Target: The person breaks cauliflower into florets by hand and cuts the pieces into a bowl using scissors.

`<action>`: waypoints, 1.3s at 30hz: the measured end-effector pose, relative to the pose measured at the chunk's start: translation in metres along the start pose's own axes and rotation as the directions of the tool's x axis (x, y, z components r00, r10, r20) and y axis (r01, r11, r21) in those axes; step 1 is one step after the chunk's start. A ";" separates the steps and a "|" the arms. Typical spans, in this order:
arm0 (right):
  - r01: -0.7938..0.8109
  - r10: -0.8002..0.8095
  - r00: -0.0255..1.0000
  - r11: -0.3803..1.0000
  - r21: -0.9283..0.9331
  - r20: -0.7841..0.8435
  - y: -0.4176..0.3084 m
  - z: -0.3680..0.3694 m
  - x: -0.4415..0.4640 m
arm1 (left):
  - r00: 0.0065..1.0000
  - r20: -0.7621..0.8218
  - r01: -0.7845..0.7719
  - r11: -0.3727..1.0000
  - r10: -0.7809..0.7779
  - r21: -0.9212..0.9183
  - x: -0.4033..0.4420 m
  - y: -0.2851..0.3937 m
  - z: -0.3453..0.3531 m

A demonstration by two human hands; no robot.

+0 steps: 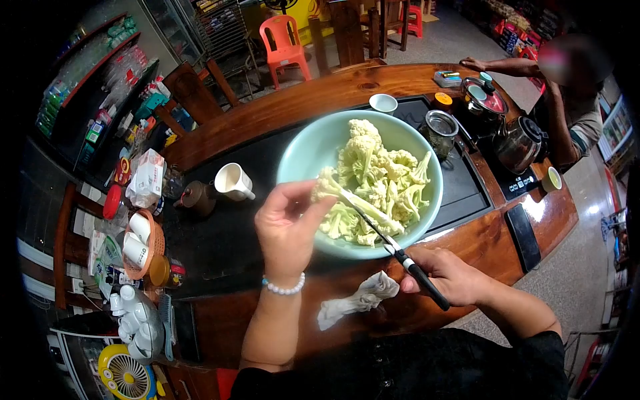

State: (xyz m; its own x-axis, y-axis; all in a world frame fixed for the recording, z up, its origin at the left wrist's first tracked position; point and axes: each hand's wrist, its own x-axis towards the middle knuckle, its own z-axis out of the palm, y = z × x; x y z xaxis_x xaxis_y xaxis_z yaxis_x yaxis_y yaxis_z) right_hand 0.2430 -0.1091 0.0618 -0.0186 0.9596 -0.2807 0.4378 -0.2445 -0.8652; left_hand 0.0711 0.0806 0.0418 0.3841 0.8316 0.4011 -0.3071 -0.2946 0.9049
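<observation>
A large pale green bowl (291, 157) holds a heap of cauliflower florets (397, 180). Over the bowl's near left side, my left hand (290, 223) pinches one cauliflower floret (327, 183) between thumb and fingers; a beaded bracelet circles that wrist. My right hand (443, 275) is closed around the black handle of a knife (419, 275), outside the bowl's near right rim. The narrow blade points up and left across the bowl, and its tip lies at the held floret's stem. Whether the edge is cutting into the stem cannot be told.
A crumpled white cloth (360, 300) lies before the bowl. A white pitcher (233, 181) stands left, with a basket of cups (155, 243) beyond. A glass kettle (519, 143) and a phone (522, 237) are at right. Another person's arm (563, 127) rests at the table's far right.
</observation>
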 end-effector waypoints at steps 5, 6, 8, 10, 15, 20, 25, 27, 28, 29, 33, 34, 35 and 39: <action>-0.028 0.029 0.999 0.999 -0.035 0.018 0.000 -0.002 0.001 | 1.000 -0.007 0.017 1.000 -0.017 -0.012 0.000 -0.001 0.001; -0.032 0.033 0.999 0.999 -0.029 0.025 0.001 -0.002 0.001 | 1.000 -0.006 0.022 1.000 -0.022 -0.017 0.000 -0.002 0.002; -0.074 0.071 0.995 0.996 0.043 0.064 -0.002 -0.003 0.002 | 0.999 -0.005 0.039 0.999 -0.039 0.001 -0.001 -0.003 0.004; -0.086 0.080 0.994 0.994 0.070 0.079 -0.004 -0.003 0.004 | 0.998 -0.009 0.060 0.997 -0.060 0.047 -0.005 -0.004 0.008; -0.108 0.104 0.992 0.993 0.049 0.075 -0.007 -0.004 0.005 | 1.000 -0.005 0.027 0.999 -0.027 0.035 -0.004 -0.006 0.008; -0.142 0.138 0.986 0.989 0.036 0.092 -0.008 -0.006 0.005 | 0.998 -0.005 0.066 0.997 -0.066 0.038 -0.002 -0.008 0.005; -0.127 0.117 0.987 0.988 0.083 0.112 0.001 -0.003 0.009 | 0.990 0.048 0.131 0.991 -0.132 0.019 0.001 -0.006 0.001; -0.153 0.141 0.982 0.984 0.091 0.128 0.006 -0.004 0.009 | 0.983 0.076 0.163 0.986 -0.164 0.017 0.005 -0.007 -0.005; -0.168 0.153 0.979 0.980 0.106 0.136 0.005 -0.004 0.009 | 0.980 0.088 0.177 0.984 -0.176 0.004 0.006 -0.009 -0.007; -0.183 0.165 0.976 0.976 0.120 0.144 0.002 -0.005 0.008 | 0.977 0.099 0.190 0.982 -0.188 -0.009 0.007 -0.010 -0.009; -0.150 0.133 0.987 0.964 0.221 0.089 0.001 -0.003 0.008 | 0.959 0.146 0.252 0.967 -0.244 -0.039 0.008 -0.006 -0.011; -0.159 0.142 0.986 0.961 0.228 0.091 0.002 -0.003 0.008 | 0.953 0.160 0.265 0.964 -0.258 -0.029 0.008 -0.006 -0.013; -0.169 0.151 0.984 0.957 0.235 0.093 0.002 -0.005 0.008 | 0.947 0.173 0.279 0.960 -0.271 -0.019 0.009 -0.005 -0.015; -0.183 0.168 0.981 0.965 0.186 0.094 0.005 -0.006 0.008 | 0.950 0.169 0.249 0.964 -0.261 0.088 0.011 -0.006 -0.022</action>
State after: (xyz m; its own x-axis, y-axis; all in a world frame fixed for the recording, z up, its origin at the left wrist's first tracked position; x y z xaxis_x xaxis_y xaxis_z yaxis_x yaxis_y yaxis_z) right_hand 0.2506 -0.1020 0.0583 -0.0291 0.8876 -0.4598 0.2589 -0.4375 -0.8611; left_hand 0.0584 0.1018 0.0380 0.5924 0.7877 0.1688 -0.1235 -0.1183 0.9853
